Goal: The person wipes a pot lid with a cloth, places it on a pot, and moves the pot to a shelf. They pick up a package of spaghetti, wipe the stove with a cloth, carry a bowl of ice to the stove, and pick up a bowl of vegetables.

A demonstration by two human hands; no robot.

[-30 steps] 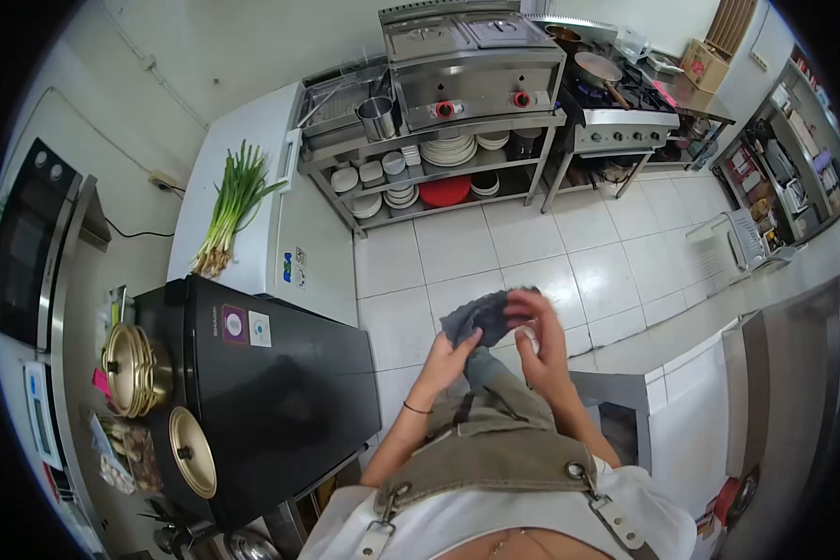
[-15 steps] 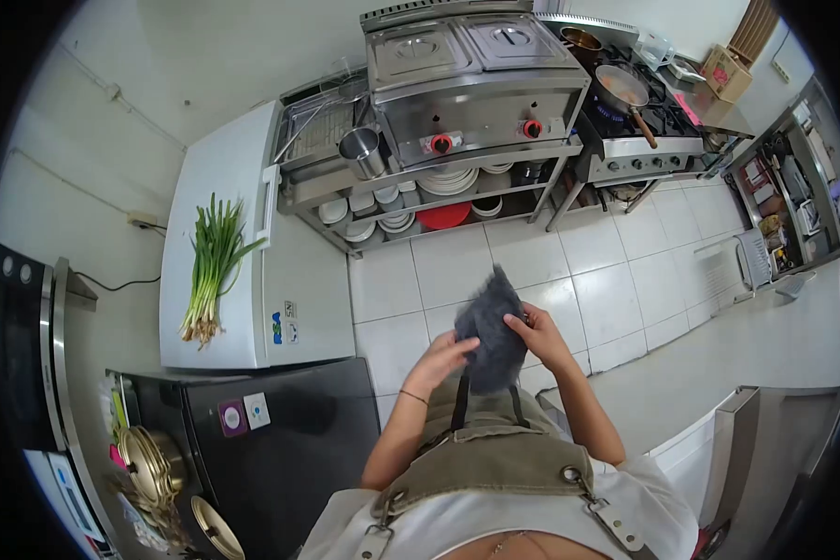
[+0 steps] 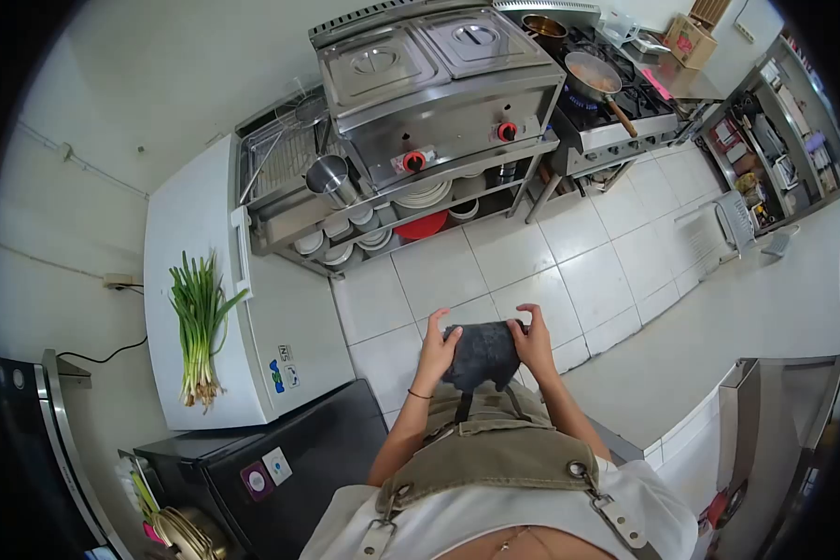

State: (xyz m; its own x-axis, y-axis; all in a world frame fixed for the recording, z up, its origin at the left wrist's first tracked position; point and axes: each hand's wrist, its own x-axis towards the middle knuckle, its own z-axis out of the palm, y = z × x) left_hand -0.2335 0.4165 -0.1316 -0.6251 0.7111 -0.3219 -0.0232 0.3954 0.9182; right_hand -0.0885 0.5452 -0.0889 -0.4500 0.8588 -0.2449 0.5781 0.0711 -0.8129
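Note:
A dark grey cloth point(image 3: 483, 355) hangs in front of the apron, stretched between both hands over the tiled floor. My left hand point(image 3: 438, 351) pinches its left upper corner between thumb and fingers. At the right upper corner, my right hand point(image 3: 533, 343) grips the cloth the same way. The cloth's top edge runs nearly level, and its lower edge is uneven. An olive apron point(image 3: 495, 467) lies behind and below it.
Spring onions point(image 3: 198, 331) lie on a white freezer point(image 3: 182, 210) at left, beside a black fridge point(image 3: 299, 467). Ahead stand a steel food warmer point(image 3: 448, 121) and shelves of plates. A frying pan point(image 3: 592, 75) sits over a blue flame on the stove point(image 3: 616, 135).
The bunched cloth is now spread out flatter between the hands. My left hand has moved up to its corner. The view has turned slightly, shifting the kitchen leftward.

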